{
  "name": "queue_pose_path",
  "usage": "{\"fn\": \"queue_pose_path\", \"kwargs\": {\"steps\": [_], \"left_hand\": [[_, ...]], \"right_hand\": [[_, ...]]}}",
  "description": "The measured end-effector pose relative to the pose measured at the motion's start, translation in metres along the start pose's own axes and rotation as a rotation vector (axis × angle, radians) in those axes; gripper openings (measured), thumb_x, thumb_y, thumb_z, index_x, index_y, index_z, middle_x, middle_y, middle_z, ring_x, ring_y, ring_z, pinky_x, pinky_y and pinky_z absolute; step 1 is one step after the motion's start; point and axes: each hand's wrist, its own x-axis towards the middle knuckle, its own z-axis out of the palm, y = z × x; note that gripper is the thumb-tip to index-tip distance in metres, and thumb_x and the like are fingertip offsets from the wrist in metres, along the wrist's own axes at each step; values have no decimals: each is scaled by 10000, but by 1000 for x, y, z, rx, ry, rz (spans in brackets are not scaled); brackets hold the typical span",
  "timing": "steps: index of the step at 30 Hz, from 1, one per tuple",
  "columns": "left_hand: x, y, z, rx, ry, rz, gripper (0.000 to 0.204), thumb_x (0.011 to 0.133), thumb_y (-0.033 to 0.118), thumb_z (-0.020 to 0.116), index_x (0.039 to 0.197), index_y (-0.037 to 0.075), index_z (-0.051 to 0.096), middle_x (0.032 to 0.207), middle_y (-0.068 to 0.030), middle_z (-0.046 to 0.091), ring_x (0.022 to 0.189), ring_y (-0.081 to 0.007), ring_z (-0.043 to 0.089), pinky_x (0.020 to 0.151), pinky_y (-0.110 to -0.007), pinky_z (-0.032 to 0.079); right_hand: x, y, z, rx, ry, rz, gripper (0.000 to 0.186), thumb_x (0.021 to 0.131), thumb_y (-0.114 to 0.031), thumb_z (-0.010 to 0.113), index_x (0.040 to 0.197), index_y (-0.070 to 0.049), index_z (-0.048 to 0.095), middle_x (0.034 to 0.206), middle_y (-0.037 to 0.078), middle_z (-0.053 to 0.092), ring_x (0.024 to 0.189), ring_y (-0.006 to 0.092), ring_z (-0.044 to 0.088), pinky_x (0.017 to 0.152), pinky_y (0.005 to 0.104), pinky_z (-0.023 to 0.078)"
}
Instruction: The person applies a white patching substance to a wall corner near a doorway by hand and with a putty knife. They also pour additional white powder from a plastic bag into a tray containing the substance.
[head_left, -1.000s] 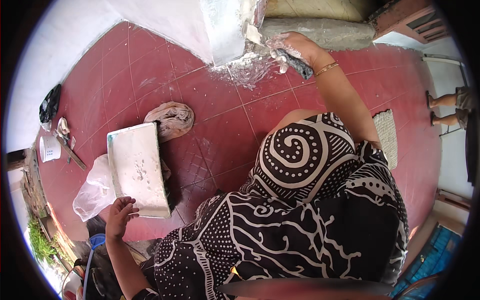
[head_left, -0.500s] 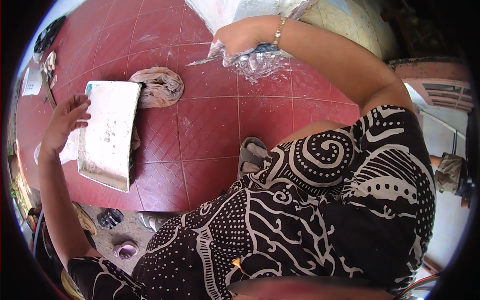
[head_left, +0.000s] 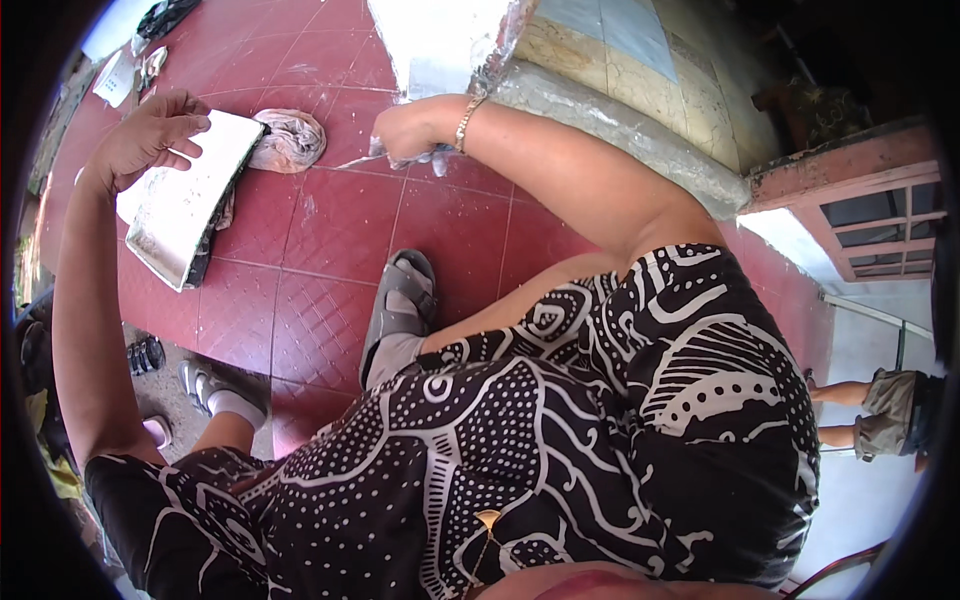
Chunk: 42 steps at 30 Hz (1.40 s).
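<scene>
My right hand (head_left: 418,132) is closed, low over the red tiled floor beside the foot of a white pillar (head_left: 440,45). From its fist a thin, pale, stick-like tool (head_left: 358,161) points left; the hand hides the rest of it, so I cannot tell its kind. Pale smears coat the fingers. My left hand (head_left: 155,140) is raised with its fingers apart and holds nothing. In the picture it overlaps the upper left of a white paint-stained tray (head_left: 200,190); whether they touch I cannot tell. A crumpled, stained cloth (head_left: 290,140) lies beside the tray.
A grey ledge (head_left: 620,130) runs right from the pillar along a tiled wall. My sandalled foot (head_left: 403,295) is on the red floor (head_left: 330,235); the other is on lower ground. Black sandals (head_left: 146,355) lie there. Another person's legs (head_left: 850,415) show at far right.
The view has shifted and turned, showing more of the pillar and ledge. My right fist is still closed on the thin tool. My left hand, still open, now overlaps the tray's upper part.
</scene>
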Motion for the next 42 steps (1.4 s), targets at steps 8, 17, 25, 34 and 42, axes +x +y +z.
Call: {"fn": "queue_pose_path", "kwargs": {"steps": [8, 17, 25, 34, 42], "left_hand": [[-32, 80, 48, 254, -66, 26, 299, 808, 191, 590, 1045, 30, 505, 845, -16, 527, 680, -83, 543, 577, -229, 470], [-32, 123, 92, 355, -106, 18, 294, 812, 176, 590, 1040, 16, 494, 832, -40, 536, 696, -112, 544, 578, -246, 469], [-63, 152, 117, 572, -73, -51, 280, 802, 173, 591, 1021, 36, 484, 913, -62, 554, 718, -130, 554, 592, -269, 469], [-93, 176, 97, 728, 66, 8, 302, 792, 176, 582, 1026, 14, 479, 916, -96, 557, 692, -136, 542, 570, -261, 469], [-81, 124, 76, 746, 111, -162, 329, 761, 196, 594, 990, -9, 477, 804, -78, 551, 615, -134, 543, 474, -268, 456]], "right_hand": [[-113, 108, 44, 168, 142, 261, 388, 808, -37, 479, 1195, -4, 484, 1021, 191, 571, 754, 273, 614, 477, 317, 558], [-91, 179, 98, 483, 393, 435, 247, 768, -21, 466, 975, 67, 568, 827, 191, 599, 657, 287, 609, 514, 389, 537], [-97, 195, 115, 319, 667, 461, 247, 798, -68, 456, 959, 21, 621, 1033, 227, 583, 985, 354, 563, 821, 411, 462], [-80, 205, 142, 319, 708, 382, 234, 755, -31, 476, 927, 32, 622, 973, 248, 589, 931, 372, 576, 798, 423, 463], [-92, 191, 138, 304, 721, 404, 224, 755, -29, 481, 918, 29, 623, 978, 247, 586, 934, 370, 574, 795, 418, 466]]}}
